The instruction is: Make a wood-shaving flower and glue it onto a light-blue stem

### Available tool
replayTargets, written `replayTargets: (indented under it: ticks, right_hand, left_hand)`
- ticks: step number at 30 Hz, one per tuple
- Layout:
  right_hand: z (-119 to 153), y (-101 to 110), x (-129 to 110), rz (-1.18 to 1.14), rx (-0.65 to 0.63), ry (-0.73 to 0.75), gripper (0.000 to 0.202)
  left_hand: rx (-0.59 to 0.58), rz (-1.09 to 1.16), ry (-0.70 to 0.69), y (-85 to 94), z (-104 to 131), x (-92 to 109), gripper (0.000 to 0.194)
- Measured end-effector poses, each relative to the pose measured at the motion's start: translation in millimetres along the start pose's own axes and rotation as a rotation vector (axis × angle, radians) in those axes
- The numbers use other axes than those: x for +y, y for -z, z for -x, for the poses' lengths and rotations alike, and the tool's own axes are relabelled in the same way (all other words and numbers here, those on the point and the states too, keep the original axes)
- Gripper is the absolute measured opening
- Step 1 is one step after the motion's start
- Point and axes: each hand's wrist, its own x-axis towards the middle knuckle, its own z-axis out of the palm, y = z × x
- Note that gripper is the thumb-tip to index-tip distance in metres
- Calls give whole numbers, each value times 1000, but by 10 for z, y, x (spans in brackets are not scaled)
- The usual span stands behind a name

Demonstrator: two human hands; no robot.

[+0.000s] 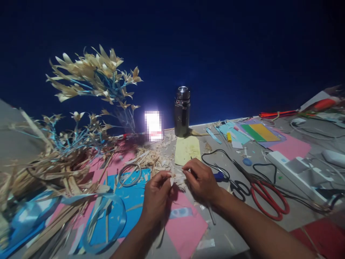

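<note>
Low over the middle of the table, my left hand (157,198) pinches a small pale husk petal (172,180) between thumb and fingertips. Just to its right, my right hand (201,181) is closed in a pinch; whatever lies between those fingertips is too small to make out. The two hands are a short gap apart. Beyond the right hand lies a yellow paper (186,149) with crumbs on it. Husk scraps (152,161) are heaped past the left hand, and a pink sheet (185,225) lies below both hands.
Husk flowers on blue stems (91,77) stand at the back left, near a steel flask (182,115). Blue ribbon (122,219) and a tape ring (130,175) lie left. Red-handled scissors (266,198), black-handled scissors (239,190), cables and a power strip (293,172) are right.
</note>
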Motion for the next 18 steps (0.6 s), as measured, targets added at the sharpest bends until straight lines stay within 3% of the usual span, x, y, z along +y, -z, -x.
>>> replayTargets:
  ticks: [10, 18]
  right_hand:
    - [7, -9, 52, 95, -46, 90, 12]
    - [15, -30, 23, 101, -39, 121, 10]
  left_hand:
    - [21, -5, -122, -24, 35, -10, 24]
    - [-99, 84, -9, 41, -61, -177, 29]
